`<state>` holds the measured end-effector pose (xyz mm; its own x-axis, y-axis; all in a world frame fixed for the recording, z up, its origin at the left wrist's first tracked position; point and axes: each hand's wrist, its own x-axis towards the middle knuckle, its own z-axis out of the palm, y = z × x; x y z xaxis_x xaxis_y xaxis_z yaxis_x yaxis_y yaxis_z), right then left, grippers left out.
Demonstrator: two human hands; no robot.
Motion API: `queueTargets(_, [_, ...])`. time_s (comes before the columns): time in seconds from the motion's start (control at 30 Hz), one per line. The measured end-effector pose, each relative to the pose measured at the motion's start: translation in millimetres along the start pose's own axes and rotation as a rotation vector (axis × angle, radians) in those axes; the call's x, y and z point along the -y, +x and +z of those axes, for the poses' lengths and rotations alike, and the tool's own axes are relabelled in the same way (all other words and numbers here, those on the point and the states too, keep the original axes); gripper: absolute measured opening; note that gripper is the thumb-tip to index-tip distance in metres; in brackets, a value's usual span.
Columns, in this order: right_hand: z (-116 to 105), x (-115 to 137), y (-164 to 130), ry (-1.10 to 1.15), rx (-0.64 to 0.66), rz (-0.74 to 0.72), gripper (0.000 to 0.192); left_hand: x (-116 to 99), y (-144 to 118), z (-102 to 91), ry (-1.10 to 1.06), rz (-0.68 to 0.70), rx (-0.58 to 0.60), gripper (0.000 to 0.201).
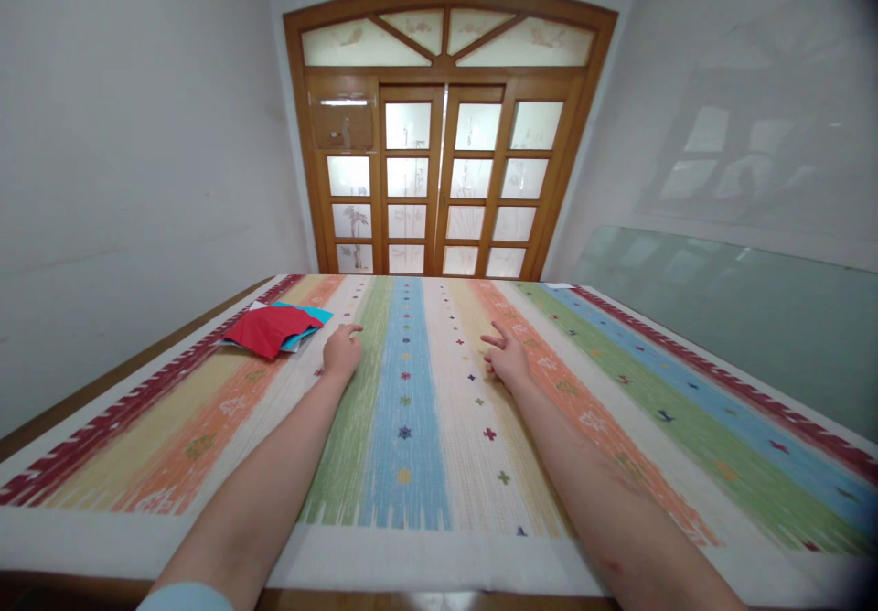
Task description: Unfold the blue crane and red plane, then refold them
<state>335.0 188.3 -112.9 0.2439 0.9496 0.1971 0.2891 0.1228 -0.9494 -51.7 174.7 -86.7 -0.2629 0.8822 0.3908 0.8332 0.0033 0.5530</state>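
Observation:
Both my arms stretch out over a table covered with a striped, many-coloured cloth (412, 446). My left hand (341, 351) rests on the cloth with its fingers loosely curled and nothing in it. Just to its left lies a small stack of red and turquoise sheets (273, 328), close to the hand but apart from it. My right hand (506, 357) hovers at the cloth near the middle, fingers spread, one pointing left, holding nothing.
A wooden double door with frosted glass panes (445, 181) stands beyond the far table edge. White walls close in on the left and right. A greenish glass panel (741, 309) runs along the right wall.

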Motion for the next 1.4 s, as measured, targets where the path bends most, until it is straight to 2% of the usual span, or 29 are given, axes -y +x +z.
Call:
queueTargets(0.23, [3, -8, 3, -0.067, -0.043, -0.066, 0.06, 8, 5, 12.9, 0.12, 0.059, 0.114, 0.036])
queueTargets(0.37, [5, -11, 9, -0.151, -0.041, -0.129, 0.051, 7, 3, 18.9, 0.201, 0.128, 0.189, 0.031])
queueTargets(0.6, [10, -10, 6, -0.366, 0.024, -0.187, 0.032, 0, -2, 21.1, 0.311, 0.196, 0.215, 0.037])
queueTargets(0.9, [11, 3, -4, -0.569, 0.049, -0.2, 0.025, -8, -3, 23.9, 0.43, 0.212, 0.26, 0.035])
queueTargets(1.03, [11, 8, -7, -0.601, 0.059, -0.205, 0.026, -11, 2, 17.7, 0.482, 0.238, 0.231, 0.037])
queueTargets(1.13, [11, 10, -7, -0.615, 0.063, -0.193, 0.027, -5, 9, 6.4, 0.532, 0.231, 0.176, 0.041])
queueTargets(1.4, [10, 13, -9, -0.623, 0.074, -0.192, 0.027, 39, 21, -23.2, 0.684, 0.059, 0.022, 0.055])
